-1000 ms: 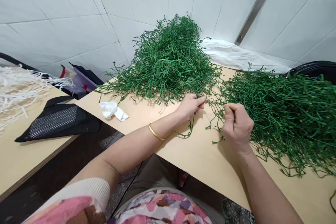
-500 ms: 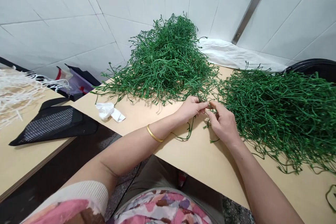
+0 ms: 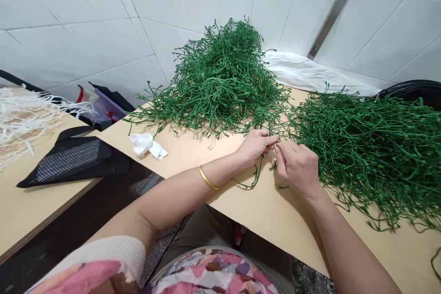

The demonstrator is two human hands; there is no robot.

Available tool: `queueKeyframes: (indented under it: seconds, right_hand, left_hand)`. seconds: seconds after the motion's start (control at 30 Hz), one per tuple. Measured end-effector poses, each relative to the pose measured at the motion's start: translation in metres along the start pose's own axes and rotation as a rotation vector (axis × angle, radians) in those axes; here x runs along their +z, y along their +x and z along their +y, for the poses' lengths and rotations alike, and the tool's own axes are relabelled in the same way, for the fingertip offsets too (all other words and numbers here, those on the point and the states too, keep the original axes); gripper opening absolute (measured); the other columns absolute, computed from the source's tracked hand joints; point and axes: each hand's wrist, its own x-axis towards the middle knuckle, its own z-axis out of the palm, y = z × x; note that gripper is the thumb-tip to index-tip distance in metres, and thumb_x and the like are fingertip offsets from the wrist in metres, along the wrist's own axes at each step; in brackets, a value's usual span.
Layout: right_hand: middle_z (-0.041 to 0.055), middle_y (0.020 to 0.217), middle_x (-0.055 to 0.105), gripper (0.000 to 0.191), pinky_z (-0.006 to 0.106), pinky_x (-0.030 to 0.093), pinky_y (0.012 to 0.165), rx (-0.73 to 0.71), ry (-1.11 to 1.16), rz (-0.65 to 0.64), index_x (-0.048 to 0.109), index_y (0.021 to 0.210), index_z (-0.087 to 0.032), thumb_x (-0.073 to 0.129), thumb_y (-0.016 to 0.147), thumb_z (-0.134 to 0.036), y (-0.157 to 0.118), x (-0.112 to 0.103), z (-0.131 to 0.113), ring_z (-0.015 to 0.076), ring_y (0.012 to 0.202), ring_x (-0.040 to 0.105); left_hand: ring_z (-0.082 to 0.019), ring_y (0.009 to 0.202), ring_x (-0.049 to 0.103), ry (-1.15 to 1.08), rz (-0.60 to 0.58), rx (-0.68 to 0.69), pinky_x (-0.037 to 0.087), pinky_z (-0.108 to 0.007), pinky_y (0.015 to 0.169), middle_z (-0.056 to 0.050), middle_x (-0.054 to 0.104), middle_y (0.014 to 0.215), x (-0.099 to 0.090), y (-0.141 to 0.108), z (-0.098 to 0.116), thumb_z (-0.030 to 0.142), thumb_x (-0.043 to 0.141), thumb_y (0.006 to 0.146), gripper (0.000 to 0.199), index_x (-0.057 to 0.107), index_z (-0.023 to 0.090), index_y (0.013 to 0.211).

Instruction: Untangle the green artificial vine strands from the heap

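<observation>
Left hand (image 3: 255, 146) pinches green vine stem (image 3: 255, 178), loose end hanging down onto bench (image 3: 262, 220). Right hand (image 3: 298, 168), well apart from left one second ago, now closed in; fingers narrow, pinched on same stem, just beside left hand. Stem lies on bench between far vine heap (image 3: 216, 83) and right vine heap (image 3: 370, 156).

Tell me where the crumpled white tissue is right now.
In the head view, the crumpled white tissue lies on the pale tabletop, left of the person's left hand and just in front of the heap of green stems.
</observation>
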Motion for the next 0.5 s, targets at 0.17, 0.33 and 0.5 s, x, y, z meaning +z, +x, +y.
queueKeyframes:
  seconds: [0.17,0.33,0.5]
  right_hand:
    - [-0.0004,0.052,0.048,0.022,0.028,0.025,0.058,-0.047,0.034,0.088,0.048,0.058,-0.018,0.046,0.080,-0.018,-0.001,-0.002,0.004,0.0122,0.050,0.031]
    - [-0.0027,0.049,0.042,0.022,0.028,0.025,0.059,-0.069,0.105,0.122,0.045,0.055,-0.018,0.047,0.077,-0.014,-0.002,-0.003,0.006,0.0109,0.049,0.029]
    - [-0.0032,0.046,0.036,0.022,0.029,0.025,0.059,-0.193,0.253,0.187,0.041,0.053,-0.019,0.043,0.074,-0.013,0.001,-0.015,-0.021,0.0114,0.050,0.025]
  left_hand:
    - [-0.003,0.040,0.031,0.014,0.026,0.049,0.023,-0.019,0.042,0.005,0.038,0.044,0.004,-0.006,-0.003,0.020,0.059,0.071,0.029,0.040,0.015,0.049]
    - [-0.002,0.041,0.029,-0.015,0.014,0.057,0.022,-0.019,0.042,0.005,0.036,0.046,0.010,-0.011,-0.006,0.019,0.058,0.071,0.031,0.036,0.015,0.049]
    - [-0.003,0.037,0.029,-0.063,0.224,-0.007,0.020,-0.019,0.040,0.006,0.037,0.046,-0.001,0.002,0.002,0.020,0.053,0.074,0.022,0.040,0.016,0.056]
